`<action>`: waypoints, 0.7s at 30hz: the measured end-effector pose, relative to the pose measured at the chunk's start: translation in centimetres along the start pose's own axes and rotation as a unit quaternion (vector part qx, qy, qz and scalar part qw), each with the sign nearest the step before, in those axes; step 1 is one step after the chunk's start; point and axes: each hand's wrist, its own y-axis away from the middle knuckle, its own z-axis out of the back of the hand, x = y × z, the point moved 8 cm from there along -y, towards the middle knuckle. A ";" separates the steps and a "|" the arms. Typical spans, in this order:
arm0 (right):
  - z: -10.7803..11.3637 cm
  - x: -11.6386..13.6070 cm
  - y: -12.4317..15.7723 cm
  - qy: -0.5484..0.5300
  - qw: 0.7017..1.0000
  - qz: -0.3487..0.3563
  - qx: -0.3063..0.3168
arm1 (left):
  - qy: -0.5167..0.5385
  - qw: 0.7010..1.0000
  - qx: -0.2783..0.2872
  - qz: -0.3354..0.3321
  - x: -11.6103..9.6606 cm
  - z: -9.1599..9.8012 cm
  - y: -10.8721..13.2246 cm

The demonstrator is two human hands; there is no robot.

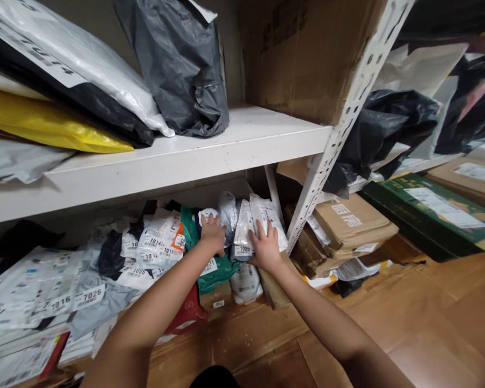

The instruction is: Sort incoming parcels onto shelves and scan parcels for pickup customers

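Note:
On the lower shelf, my left hand rests on small bagged parcels, beside a green plastic parcel labelled 1021. Its fingers are spread. To its right, my right hand lies with fingers apart on a white plastic parcel. A parcel labelled 1025 sits between the two hands. Just behind them stands a grey wrapped parcel. Several white labelled mailers are packed to the left of my left hand. What lies under my palms is hidden.
Above runs a white shelf board holding a dark grey bag and a large carton. A perforated white post rises at the right. Beyond it are stacked cardboard boxes and a green box. Wooden flooring lies below.

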 end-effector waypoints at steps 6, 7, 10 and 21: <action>-0.3 -1.7 0.6 -0.021 0.999 0.036 0.004 | 0.060 0.992 0.004 -0.110 1.7 -0.1 -1.0; -0.2 -1.7 0.7 -0.023 0.999 0.038 0.001 | 0.080 0.987 0.001 -0.137 1.9 -0.1 -1.2; 0.3 -1.5 0.7 -0.010 1.000 0.020 -0.020 | 0.139 0.983 -0.039 -0.113 2.6 0.5 -2.1; -2.1 -2.0 1.4 0.003 0.993 0.112 -0.031 | 0.270 0.958 -0.073 0.070 -0.4 0.5 -5.0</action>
